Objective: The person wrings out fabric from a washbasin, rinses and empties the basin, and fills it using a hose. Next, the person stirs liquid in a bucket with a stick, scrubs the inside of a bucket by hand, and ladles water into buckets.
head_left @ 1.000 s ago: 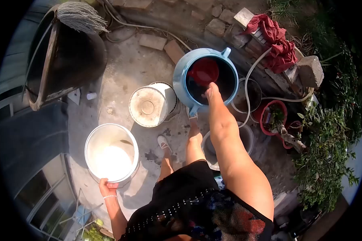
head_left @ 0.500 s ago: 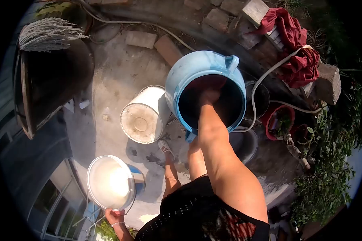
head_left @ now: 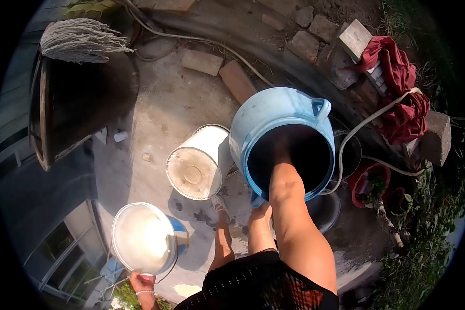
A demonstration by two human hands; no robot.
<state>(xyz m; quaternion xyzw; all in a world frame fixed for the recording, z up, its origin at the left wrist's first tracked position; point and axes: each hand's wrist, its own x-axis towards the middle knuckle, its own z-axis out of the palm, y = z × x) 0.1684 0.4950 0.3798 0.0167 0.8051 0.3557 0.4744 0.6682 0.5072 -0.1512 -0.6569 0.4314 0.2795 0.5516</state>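
My left hand (head_left: 142,282), with a beaded bracelet at its wrist, grips the lower rim of a white bucket (head_left: 118,232) with a blue patch on its side. The bucket's mouth faces me, and its pale inside is washed out by sunlight. My right arm reaches down into a large light-blue plastic barrel (head_left: 266,106) with side handles. My right hand (head_left: 281,150) fades into the dark inside, so its fingers and anything in them are hidden. Beside the barrel stands a white bucket (head_left: 192,166), with its round, dirty end facing up.
A mop head (head_left: 85,41) hangs over a large dark container (head_left: 85,101) at left. Bricks (head_left: 237,82) and a hose (head_left: 227,47) lie at the back. Red cloth (head_left: 395,67) drapes over blocks at right, near a red pot (head_left: 364,183) and leafy plants (head_left: 423,227).
My right hand has sunk into the dark of the barrel, where it showed dimly before. The view has shifted a little; my left hand still holds the bucket.
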